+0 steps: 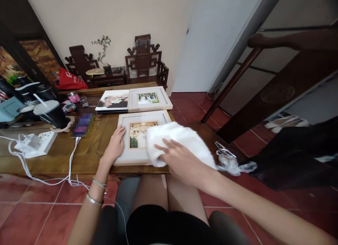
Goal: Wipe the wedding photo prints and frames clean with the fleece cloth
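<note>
Holding fluffy cloth point(185, 136) over rectangular frame point(134, 155)

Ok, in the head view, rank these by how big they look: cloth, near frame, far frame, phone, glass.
Largest to smallest:
1. Cloth and near frame: too alike to rank; the cloth covers part of the frame.
2. Far frame
3. Phone
4. Glass
</note>
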Demonstrator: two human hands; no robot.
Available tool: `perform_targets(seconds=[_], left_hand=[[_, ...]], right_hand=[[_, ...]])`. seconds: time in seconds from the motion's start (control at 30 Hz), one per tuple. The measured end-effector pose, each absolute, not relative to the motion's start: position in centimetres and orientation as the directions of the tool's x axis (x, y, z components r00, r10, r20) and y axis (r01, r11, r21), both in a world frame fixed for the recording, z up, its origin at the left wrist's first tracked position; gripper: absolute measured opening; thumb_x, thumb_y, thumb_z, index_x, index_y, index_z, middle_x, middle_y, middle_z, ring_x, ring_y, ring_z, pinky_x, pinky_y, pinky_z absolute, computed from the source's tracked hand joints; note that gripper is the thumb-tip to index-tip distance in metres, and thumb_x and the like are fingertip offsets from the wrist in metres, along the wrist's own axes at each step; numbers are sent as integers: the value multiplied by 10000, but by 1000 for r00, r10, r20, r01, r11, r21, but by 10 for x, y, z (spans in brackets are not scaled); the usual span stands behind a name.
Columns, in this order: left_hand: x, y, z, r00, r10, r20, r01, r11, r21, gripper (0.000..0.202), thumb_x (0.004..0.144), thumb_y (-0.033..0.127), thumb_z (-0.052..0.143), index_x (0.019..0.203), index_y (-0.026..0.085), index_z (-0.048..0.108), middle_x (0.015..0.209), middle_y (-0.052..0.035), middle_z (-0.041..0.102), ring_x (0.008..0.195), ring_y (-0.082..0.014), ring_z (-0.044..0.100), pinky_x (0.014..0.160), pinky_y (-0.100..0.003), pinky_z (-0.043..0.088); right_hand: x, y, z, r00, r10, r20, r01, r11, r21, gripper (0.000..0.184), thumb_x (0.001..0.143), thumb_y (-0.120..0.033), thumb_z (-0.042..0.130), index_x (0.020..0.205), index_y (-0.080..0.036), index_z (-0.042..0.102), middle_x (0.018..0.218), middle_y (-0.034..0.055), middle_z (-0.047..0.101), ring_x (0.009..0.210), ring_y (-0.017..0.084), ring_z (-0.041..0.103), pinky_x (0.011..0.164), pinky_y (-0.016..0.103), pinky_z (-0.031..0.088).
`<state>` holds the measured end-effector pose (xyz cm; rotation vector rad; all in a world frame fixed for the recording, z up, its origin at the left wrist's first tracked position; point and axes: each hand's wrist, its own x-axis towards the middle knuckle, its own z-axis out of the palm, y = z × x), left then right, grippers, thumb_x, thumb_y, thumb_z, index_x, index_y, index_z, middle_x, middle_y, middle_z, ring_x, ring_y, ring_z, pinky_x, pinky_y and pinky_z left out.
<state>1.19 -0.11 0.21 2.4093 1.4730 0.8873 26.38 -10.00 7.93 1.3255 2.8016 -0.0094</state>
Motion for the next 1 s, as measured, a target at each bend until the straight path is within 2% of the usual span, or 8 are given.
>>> perform_targets(seconds=[0.2, 0.37, 0.47, 0.57, 0.7, 0.83, 0.93, 1.0], left_hand=[[11, 0, 3, 379, 850, 364, 748, -514, 421, 480, 829, 51, 340, 1254, 93, 559, 1390, -151, 502, 1395, -257, 315, 1154, -492, 274], [9, 2, 3, 401, 840, 366, 735, -533, 418, 493, 810, 38, 351, 1248, 108, 564, 1378, -142, 516, 1391, -263, 322, 1144, -514, 282], [8, 2, 2, 396, 835, 381, 727, -539, 427, 501, 800, 30, 359, 1249, 115, 565, 1375, -139, 521, 1385, -261, 335, 1137, -511, 297], [9, 1, 1, 390, 835, 388, 726, -538, 429, 518, 795, 19, 354, 1269, 103, 548, 1396, -147, 500, 1384, -257, 337, 1137, -500, 297], [11, -1, 4, 391, 838, 381, 734, -534, 419, 558, 767, -8, 352, 1283, 93, 540, 1390, -147, 507, 1392, -254, 320, 1145, -497, 284], [12, 0, 5, 392, 834, 387, 726, -539, 427, 591, 746, -18, 359, 1274, 152, 562, 1356, -100, 552, 1392, -236, 323, 1142, -490, 300], [10, 2, 2, 387, 840, 381, 730, -532, 429, 563, 764, -3, 363, 1270, 141, 564, 1351, -108, 557, 1380, -242, 347, 1139, -507, 296], [9, 3, 1, 386, 840, 381, 730, -531, 431, 542, 780, 12, 366, 1269, 140, 563, 1355, -110, 553, 1375, -243, 355, 1138, -518, 289]], right_hand=[[300, -103, 68, -439, 898, -11, 879, 433, 199, 343, 759, -14, 490, 887, -203, 747, 1376, 79, 518, 1302, 345, 413, 1022, 501, 396], [302, -48, 60, -412, 907, 91, 906, 396, 151, 350, 733, 4, 491, 945, -150, 722, 1383, 82, 516, 1315, 340, 388, 1033, 478, 373], [292, -10, 61, -380, 901, 209, 924, 361, 123, 369, 770, -1, 460, 1053, -81, 685, 1408, 167, 469, 1319, 369, 361, 1044, 516, 328], [264, 17, 66, -422, 865, 272, 906, 407, 115, 364, 822, -41, 466, 1141, -51, 642, 1447, 203, 400, 1356, 392, 279, 1071, 572, 239], [209, 37, 67, -604, 754, 256, 795, 593, 130, 305, 866, -116, 514, 1129, -171, 661, 1502, 69, 355, 1413, 299, 184, 1134, 503, 150], [182, 43, 60, -653, 715, 249, 755, 643, 129, 278, 905, -88, 463, 1090, -151, 661, 1428, 76, 465, 1387, 271, 261, 1115, 499, 207], [199, 42, 57, -603, 753, 263, 795, 593, 124, 244, 914, -187, 539, 1142, -150, 616, 1392, 82, 485, 1325, 287, 363, 1075, 542, 278], [222, 43, 57, -560, 790, 250, 827, 550, 117, 253, 887, -178, 579, 1134, -140, 619, 1359, 98, 515, 1308, 303, 385, 1058, 568, 292]])
